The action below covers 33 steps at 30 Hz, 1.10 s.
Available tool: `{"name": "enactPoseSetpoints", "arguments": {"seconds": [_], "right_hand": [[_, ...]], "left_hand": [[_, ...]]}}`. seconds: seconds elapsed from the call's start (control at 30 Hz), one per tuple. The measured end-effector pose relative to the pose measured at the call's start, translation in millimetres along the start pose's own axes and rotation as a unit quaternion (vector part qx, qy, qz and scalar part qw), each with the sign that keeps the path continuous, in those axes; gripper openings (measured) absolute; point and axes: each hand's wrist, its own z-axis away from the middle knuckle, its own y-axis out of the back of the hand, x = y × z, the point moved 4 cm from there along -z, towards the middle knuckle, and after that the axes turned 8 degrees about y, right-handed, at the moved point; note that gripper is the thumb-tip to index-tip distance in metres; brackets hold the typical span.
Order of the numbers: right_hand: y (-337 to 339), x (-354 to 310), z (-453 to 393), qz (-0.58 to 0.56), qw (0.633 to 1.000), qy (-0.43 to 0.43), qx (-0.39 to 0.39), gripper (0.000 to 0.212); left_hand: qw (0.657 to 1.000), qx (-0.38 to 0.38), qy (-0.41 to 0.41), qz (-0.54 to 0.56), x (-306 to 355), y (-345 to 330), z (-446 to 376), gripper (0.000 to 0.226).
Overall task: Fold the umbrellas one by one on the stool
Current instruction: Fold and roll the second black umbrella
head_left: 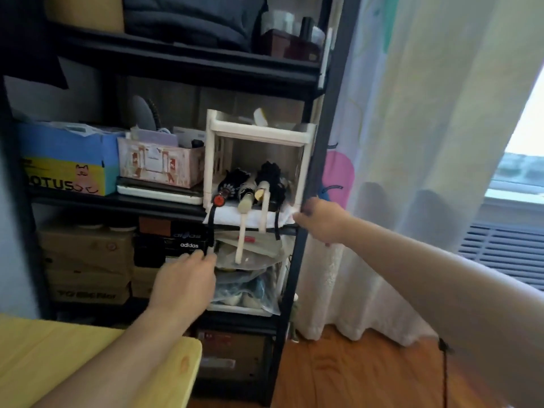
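1. Above the left hand (pixel 184 279), three folded umbrellas (pixel 250 187) lie side by side in a white crate (pixel 259 134) on the black shelf (pixel 164 201), their handles toward the person.
2. Left fingers (pixel 203 256) pinch the black wrist strap (pixel 210 228) hanging from the leftmost umbrella.
3. Right hand (pixel 322 220) grips the white cloth (pixel 259 217) under the umbrellas at its right corner, fingers curled around its edge.
4. Below the left forearm sits a yellow desk (pixel 73 363).
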Motion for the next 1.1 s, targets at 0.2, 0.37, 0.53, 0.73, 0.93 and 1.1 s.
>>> {"name": "enactPoseSetpoints", "arguments": {"seconds": [0.2, 0.37, 0.53, 0.73, 0.93, 1.1], "right_hand": [[10.0, 108.6, 178.9, 0.063, 0.994, -0.054, -0.069, 0.044], [-1.5, 213.8, 296.6, -0.018, 0.979, -0.194, -0.065, 0.035], [-74.6, 315.8, 367.9, -0.196, 0.938, -0.286, 0.006, 0.023], [-258.1, 415.0, 444.9, -0.258, 0.872, -0.414, -0.027, 0.025], [-304.8, 484.5, 380.0, -0.284, 0.858, -0.427, -0.003, 0.019], [-356.4, 542.8, 275.4, -0.312, 0.851, -0.421, -0.04, 0.028]], "left_hand": [[0.971, -0.056, -0.093, 0.212, 132.1, 89.3, 47.8, 0.016], [0.917, -0.26, -0.173, 0.246, 275.8, 45.9, 121.8, 0.016], [0.893, -0.348, -0.109, 0.265, 355.2, -69.5, 201.5, 0.021], [0.965, -0.233, -0.046, 0.11, 361.4, -191.8, 199.7, 0.039], [0.959, -0.273, 0.038, 0.067, 350.0, -226.5, 198.1, 0.053], [0.96, -0.264, 0.073, 0.058, 349.2, -232.0, 195.8, 0.044]]}}
